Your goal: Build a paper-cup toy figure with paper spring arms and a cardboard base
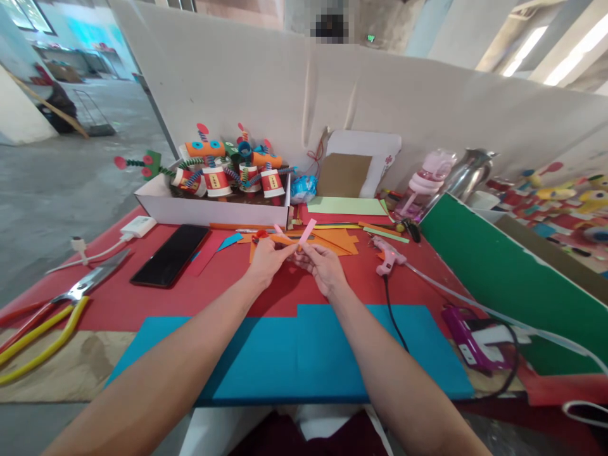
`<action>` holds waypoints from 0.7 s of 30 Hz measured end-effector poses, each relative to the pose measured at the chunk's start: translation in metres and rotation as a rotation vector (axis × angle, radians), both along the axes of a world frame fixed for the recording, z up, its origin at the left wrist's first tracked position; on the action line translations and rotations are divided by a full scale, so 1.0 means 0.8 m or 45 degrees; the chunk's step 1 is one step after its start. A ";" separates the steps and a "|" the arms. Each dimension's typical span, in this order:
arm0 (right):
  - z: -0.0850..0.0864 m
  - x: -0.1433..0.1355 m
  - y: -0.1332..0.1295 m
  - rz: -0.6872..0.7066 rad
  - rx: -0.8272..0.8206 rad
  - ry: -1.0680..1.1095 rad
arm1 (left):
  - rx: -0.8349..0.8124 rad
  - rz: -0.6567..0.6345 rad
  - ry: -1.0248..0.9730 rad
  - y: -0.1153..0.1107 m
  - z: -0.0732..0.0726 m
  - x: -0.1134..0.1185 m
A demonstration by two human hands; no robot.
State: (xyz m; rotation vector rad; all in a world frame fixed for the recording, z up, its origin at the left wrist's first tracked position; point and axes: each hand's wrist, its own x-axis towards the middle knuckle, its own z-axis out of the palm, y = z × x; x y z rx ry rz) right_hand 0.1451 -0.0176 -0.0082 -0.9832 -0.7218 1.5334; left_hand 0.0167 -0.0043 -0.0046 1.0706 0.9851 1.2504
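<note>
Your two hands meet over the red desk (223, 291), fingers nearly closed: the left hand (267, 258) and right hand (325, 267) pinch a pink paper strip (308, 232), one end sticking up. You have it just before the orange paper (341, 242); the pink glue gun (388, 254) lies to your right. Fingertip details are too small to tell.

Phone (161, 263), black, lying flat on the table (185, 301). Charger (139, 227), white block with white cable, near it. Shears (80, 289), red and yellow handles, at the table's left end. Bottle (422, 187), pink. Jug (470, 171), polished metal, beside the bottle. Partition (228, 69), white, behind the table. Floor (116, 152), grey.
</note>
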 end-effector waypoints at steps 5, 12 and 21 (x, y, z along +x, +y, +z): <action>0.001 -0.001 -0.001 -0.010 -0.012 -0.044 | -0.011 0.007 0.058 0.000 -0.001 -0.001; -0.001 -0.003 -0.002 -0.090 0.102 -0.163 | -0.052 -0.059 0.019 0.000 -0.003 0.000; -0.001 -0.001 -0.003 -0.038 0.112 -0.162 | -0.052 -0.035 0.061 0.001 -0.001 -0.002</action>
